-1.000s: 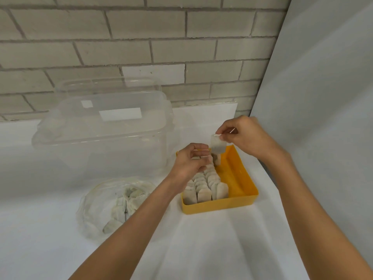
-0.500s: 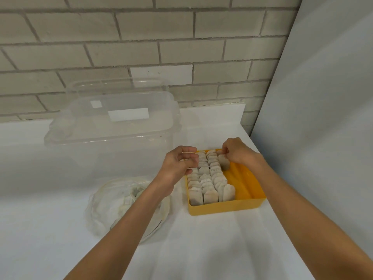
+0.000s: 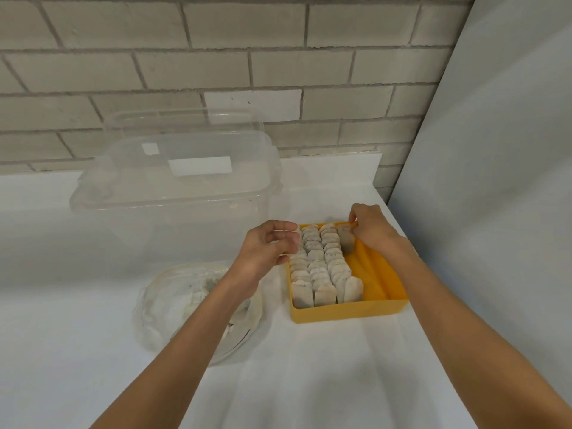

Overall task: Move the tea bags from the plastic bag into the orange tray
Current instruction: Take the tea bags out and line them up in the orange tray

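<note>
The orange tray (image 3: 346, 314) lies on the white table and holds three full rows of standing tea bags (image 3: 318, 267). My right hand (image 3: 370, 227) pinches one tea bag (image 3: 345, 244) upright at the far end of a fourth row; the tray's right part is bare. My left hand (image 3: 269, 246) hovers at the tray's far left corner with fingers curled, fingertips against the top of the left row. Whether it pinches a bag is unclear. The clear plastic bag (image 3: 185, 301) with several tea bags lies left of the tray, partly hidden by my left forearm.
A large clear plastic box (image 3: 173, 196) with its lid stands behind the bag, close to the tray's left. A brick wall runs along the back. A grey panel (image 3: 495, 181) closes off the right side, near the tray.
My right hand has brought a tea bag down from above the tray and set it upright at the far end. My left hand has stayed at the far left corner.
</note>
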Available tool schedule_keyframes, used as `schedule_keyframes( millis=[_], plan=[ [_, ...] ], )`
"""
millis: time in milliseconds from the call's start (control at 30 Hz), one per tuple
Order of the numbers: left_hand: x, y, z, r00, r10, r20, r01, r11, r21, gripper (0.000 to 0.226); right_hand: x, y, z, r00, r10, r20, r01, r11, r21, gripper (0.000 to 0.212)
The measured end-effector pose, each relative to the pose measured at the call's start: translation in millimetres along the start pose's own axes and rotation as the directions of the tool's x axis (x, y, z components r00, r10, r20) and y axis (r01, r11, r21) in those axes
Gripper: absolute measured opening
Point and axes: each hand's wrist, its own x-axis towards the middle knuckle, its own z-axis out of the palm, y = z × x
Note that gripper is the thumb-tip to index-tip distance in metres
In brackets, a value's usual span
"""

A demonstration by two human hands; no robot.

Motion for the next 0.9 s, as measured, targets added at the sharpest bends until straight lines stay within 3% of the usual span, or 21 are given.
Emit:
schedule_keyframes(
  millis=[167,333,500,667,767,900],
  plan=[
    [-18.2,7.5,-22.2,1.000,0.016,0.009,-0.017,0.997,0.078,0.021,-10.9,-9.9,-17.2,0.996,-0.061,-0.068,0.062,0.998,0.011,0.022],
    [-48.9,17.4,-60.4,1.000,0.021,-0.006,-0.019,0.989,0.145,0.018,-48.0,-62.9,-34.1,0.933,-0.331,-0.143,0.353,0.920,0.170,0.015],
    [-71.7,17.2,-99.5,0.995,-0.075,0.069,0.053,0.962,0.267,0.017,-98.9,-133.7,-32.1,0.853,-0.521,-0.026,0.496,0.795,0.350,0.012],
    [-77.7,-6.3,-121.9,0.987,-0.148,0.059,0.098,0.857,0.506,0.011,-122.6,-175.8,7.9,0.771,-0.622,0.135,0.531,0.746,0.402,0.010],
    [-74.5,-28.1,-124.4,0.993,-0.118,0.012,0.080,0.744,0.663,0.017,-126.1,-182.3,41.5,0.767,-0.602,0.221,0.517,0.785,0.342,0.015],
    [-70.4,-49.4,-121.9,0.994,-0.106,-0.039,0.103,0.700,0.707,0.020,-131.0,-180.0,75.2,0.796,-0.534,0.283,0.510,0.845,0.161,0.046]
  ],
)
